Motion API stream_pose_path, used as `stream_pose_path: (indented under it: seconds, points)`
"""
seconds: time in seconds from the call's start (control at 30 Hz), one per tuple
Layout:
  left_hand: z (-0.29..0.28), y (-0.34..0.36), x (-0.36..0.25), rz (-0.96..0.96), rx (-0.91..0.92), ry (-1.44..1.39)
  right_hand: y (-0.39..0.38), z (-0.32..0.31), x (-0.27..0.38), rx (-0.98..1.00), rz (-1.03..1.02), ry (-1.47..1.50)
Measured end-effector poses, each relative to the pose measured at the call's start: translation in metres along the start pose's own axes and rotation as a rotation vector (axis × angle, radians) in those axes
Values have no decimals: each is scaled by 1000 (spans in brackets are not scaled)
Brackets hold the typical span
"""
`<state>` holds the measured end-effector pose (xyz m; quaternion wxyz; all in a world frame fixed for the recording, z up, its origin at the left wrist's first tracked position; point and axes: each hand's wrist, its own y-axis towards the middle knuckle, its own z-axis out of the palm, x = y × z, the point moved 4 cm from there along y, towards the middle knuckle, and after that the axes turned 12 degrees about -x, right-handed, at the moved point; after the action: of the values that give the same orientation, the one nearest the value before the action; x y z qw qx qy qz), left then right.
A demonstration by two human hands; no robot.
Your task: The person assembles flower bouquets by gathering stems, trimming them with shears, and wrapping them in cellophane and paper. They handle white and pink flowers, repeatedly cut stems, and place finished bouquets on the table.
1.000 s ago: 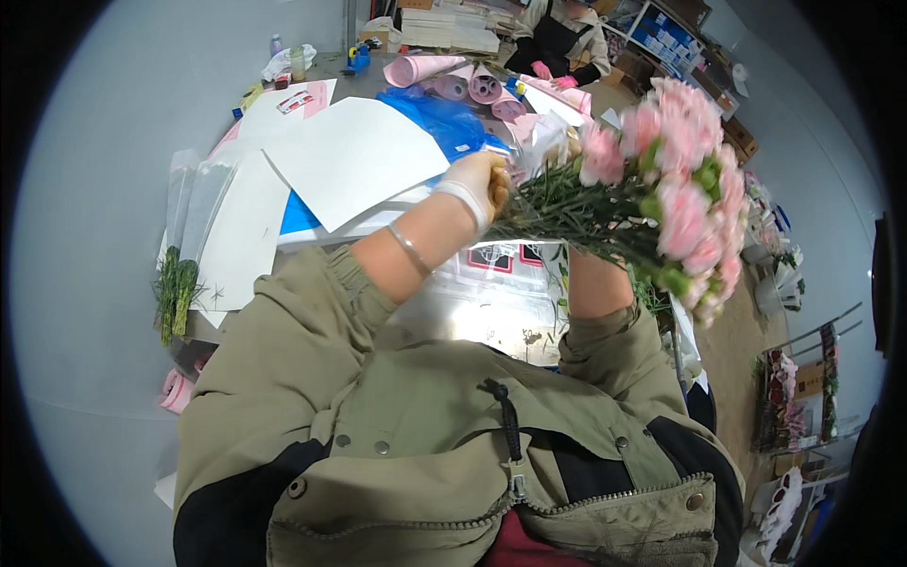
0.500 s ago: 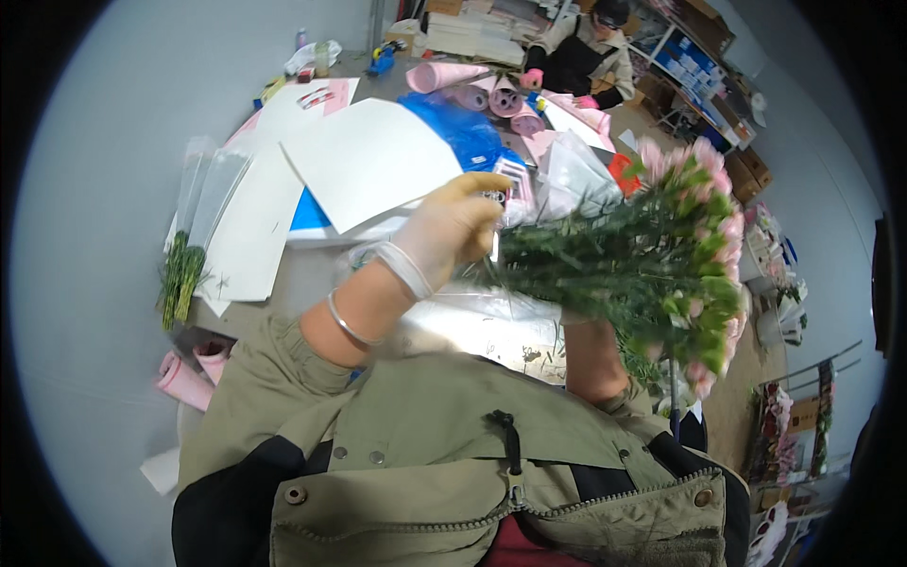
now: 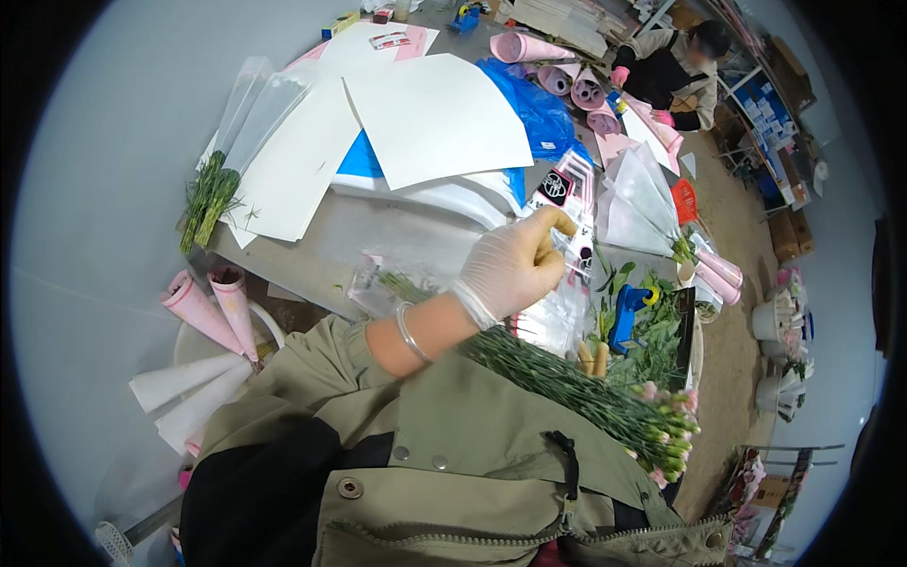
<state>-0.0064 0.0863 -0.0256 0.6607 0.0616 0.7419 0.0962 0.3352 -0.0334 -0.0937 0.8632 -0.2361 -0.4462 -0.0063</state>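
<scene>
My left hand (image 3: 515, 266), in a thin pale glove, is raised over the table with its fingers curled. Whatever it may hold is hidden; the index finger points toward the printed plastic sleeves. Of my right hand (image 3: 593, 360) only gloved fingertips show, wrapped over the upper side of a bunch of pink carnations (image 3: 576, 392). That bunch lies slantwise close against my jacket, stems toward the left and blooms toward the lower right. Beneath and beyond my left hand are clear plastic sleeves (image 3: 557, 307) with black and pink print.
White paper sheets (image 3: 444, 123) and a blue plastic bag (image 3: 529, 109) cover the far table. A blue tape dispenser (image 3: 625, 319) stands among greenery at right. White-wrapped flowers (image 3: 633, 203) lie beyond. Pink-wrapped bundles (image 3: 203, 307) stand lower left. A co-worker (image 3: 666, 71) works across the table.
The carnation bunch has come down and in against my jacket, its blooms lower. My left hand has separated from the stems. The view has shifted, showing more of the table's near side.
</scene>
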Motion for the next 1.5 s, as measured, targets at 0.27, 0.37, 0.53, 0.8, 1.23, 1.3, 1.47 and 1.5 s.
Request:
stream_pose_path:
  seconds: [0.27,0.37,0.53,0.8,1.23,1.3,1.47,1.5]
  points:
    - [22,57,-37,-14,255,-237,33,130,33,233,-786,-729]
    - [29,88,-69,-104,344,-299,27,172,98,384,-756,-713]
    - [15,128,-132,-170,368,-318,21,232,176,352,-1093,-1113]
    - [10,121,-167,-400,299,-583,5,294,201,710,-1004,-791]
    - [1,160,-94,-471,205,-776,89,252,164,389,-35,-495]
    - [-12,172,-88,-464,228,-746,86,265,184,538,-586,-1138]
    - [-38,186,-70,-382,246,-595,85,275,184,435,-564,-1245]
    - [-36,176,-79,-351,642,-754,79,275,178,436,-597,-1205]
